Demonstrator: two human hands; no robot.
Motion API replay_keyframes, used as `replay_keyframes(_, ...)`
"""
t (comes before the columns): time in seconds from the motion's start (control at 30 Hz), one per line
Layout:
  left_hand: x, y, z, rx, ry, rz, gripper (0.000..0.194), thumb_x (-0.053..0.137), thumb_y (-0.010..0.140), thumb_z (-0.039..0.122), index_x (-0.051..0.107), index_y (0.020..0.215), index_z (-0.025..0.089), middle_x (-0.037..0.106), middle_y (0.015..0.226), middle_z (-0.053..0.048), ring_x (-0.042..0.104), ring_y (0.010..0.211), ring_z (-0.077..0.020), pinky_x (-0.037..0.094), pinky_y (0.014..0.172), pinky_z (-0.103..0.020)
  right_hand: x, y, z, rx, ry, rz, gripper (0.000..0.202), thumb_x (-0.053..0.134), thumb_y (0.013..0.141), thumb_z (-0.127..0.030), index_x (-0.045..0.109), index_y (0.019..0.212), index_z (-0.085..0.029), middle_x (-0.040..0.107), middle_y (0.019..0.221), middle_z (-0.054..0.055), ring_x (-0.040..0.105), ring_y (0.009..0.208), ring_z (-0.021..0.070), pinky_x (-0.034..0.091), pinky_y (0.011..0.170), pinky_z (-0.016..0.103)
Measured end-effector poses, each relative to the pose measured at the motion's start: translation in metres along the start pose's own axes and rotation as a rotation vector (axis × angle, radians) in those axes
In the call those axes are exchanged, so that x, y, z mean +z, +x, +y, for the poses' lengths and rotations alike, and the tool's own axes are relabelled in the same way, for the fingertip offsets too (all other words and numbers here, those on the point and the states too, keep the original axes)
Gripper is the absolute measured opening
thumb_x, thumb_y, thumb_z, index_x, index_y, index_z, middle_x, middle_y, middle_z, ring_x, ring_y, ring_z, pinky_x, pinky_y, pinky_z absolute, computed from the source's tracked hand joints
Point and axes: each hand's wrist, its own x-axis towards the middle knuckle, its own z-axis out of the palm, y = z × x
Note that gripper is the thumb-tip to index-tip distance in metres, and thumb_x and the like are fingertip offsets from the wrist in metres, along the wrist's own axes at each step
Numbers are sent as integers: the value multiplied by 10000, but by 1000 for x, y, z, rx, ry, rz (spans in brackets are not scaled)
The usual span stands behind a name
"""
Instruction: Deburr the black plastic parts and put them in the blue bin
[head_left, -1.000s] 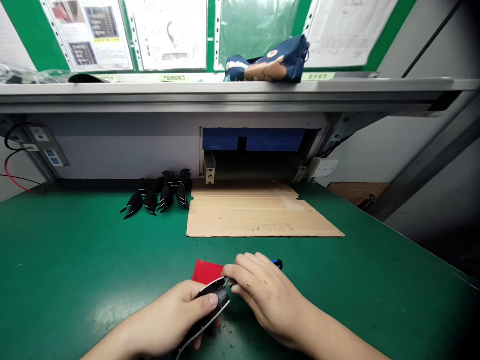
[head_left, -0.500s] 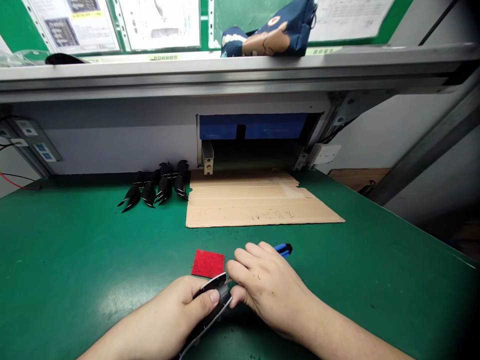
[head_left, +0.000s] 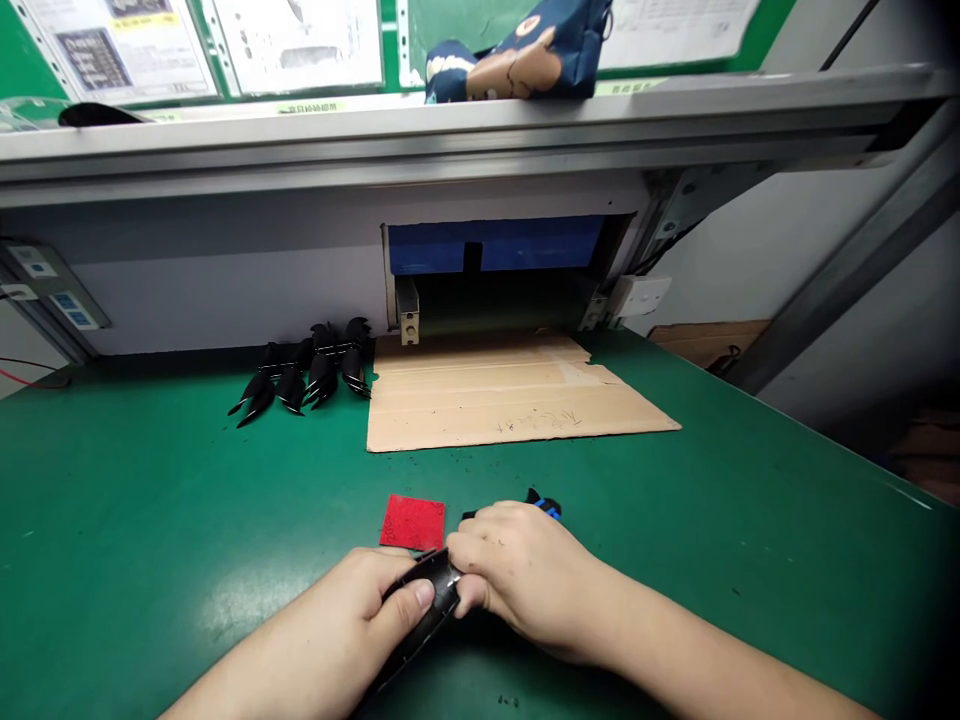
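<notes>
A long, curved black part (head_left: pixel 430 622) lies in my left hand (head_left: pixel 375 620), with the thumb pressed on its inner face and the fingers beneath. At the part's upper end, my right hand (head_left: pixel 517 580) is closed, thumb and curled fingers at the edge. Something dark and blue, apparently a tool (head_left: pixel 547 504), shows behind the right knuckles; how far the hand grips it is hidden. A red square pad (head_left: pixel 413 522) rests on the green table just beyond the part.
Cardboard (head_left: pixel 517 400) lies before an opening under the shelf (head_left: pixel 450 135). Several black curved pieces (head_left: pixel 307 370) sit to its left by the back panel. A blue pouch (head_left: pixel 525 60) is on the shelf. A white socket box (head_left: pixel 639 296) is at the right.
The view has shifted slightly. The black part has tilted in my left hand, so its pale edge no longer shows. The blue and black tool behind my right hand has turned and moved left.
</notes>
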Motion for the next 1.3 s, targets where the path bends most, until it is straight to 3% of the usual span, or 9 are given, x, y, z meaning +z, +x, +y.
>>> replay_keyframes(0.1, 2, 0, -2, -2, 54, 94, 381, 409, 926, 506, 617, 835, 200, 609, 941, -20, 503, 948, -203, 360, 820, -244, -17, -2, 2, -6, 309, -54, 608, 144, 1012, -629, 434, 712, -187, 477, 655, -15, 421, 593, 138, 317, 583, 245)
replay_keyframes(0.17, 2, 1, -4, 30, -10, 126, 390, 421, 920, 521, 603, 826, 188, 603, 916, -31, 500, 914, -198, 369, 802, -246, -27, -3, 3, 12, 371, 26, 614, 136, 1009, -631, 458, 735, -184, 470, 671, -8, 422, 605, 138, 321, 581, 242)
replay_keyframes(0.3, 3, 3, -9, 66, -331, 68, 413, 341, 947, 529, 556, 1023, 185, 583, 931, -36, 490, 724, -141, 405, 682, -244, -28, -2, 5, 53, 138, 208, 632, 202, 973, -686, 534, 831, -167, 513, 734, 22, 430, 642, 162, 296, 608, 277)
replay_keyframes(0.4, 7, 4, -14, 26, -486, 42, 473, 337, 946, 548, 392, 1283, 221, 569, 796, -10, 471, 652, -127, 386, 622, -237, -14, -1, 5, 76, -87, 200, 671, 215, 946, -720, 579, 902, -158, 506, 744, 35, 417, 652, 184, 253, 604, 298)
replay_keyframes(0.5, 11, 5, -17, -26, -541, 42, 531, 365, 946, 537, 265, 1367, 230, 551, 710, 17, 461, 631, -121, 366, 616, -231, -2, 1, 4, 96, -228, 173, 700, 146, 953, -703, 588, 899, -163, 484, 743, 37, 409, 665, 195, 231, 607, 311)
replay_keyframes(0.73, 15, 8, -5, 15, -549, 106, 391, 351, 963, 474, 379, 1248, 208, 605, 898, -23, 463, 628, -107, 379, 608, -230, 5, 2, 3, 183, -377, 138, 661, 113, 976, -662, 541, 832, -180, 449, 762, 38, 391, 689, 215, 223, 618, 329)
replay_keyframes(0.83, 16, 8, -5, -13, -570, 141, 357, 372, 960, 441, 384, 1220, 197, 605, 859, -21, 446, 592, -104, 348, 569, -228, 8, 3, 2, 187, -420, 114, 519, 272, 1008, -599, 524, 821, -186, 451, 762, 33, 387, 694, 218, 217, 616, 333)
replay_keyframes(1.03, 16, 7, -9, -10, -548, 142, 296, 392, 963, 419, 438, 1175, 218, 590, 870, 0, 442, 607, -94, 356, 631, -233, 12, 3, 2, 146, -448, 89, 309, 635, 912, -472, 522, 848, -192, 477, 757, 14, 384, 688, 208, 215, 613, 328)
replay_keyframes(1.3, 13, 2, -6, 67, -345, 118, 263, 347, 971, 431, 489, 1063, 229, 574, 995, -6, 490, 920, -156, 375, 848, -252, 9, 1, 0, 111, -416, 41, 217, 677, 870, -330, 526, 811, -187, 524, 731, 8, 401, 655, 190, 194, 591, 320)
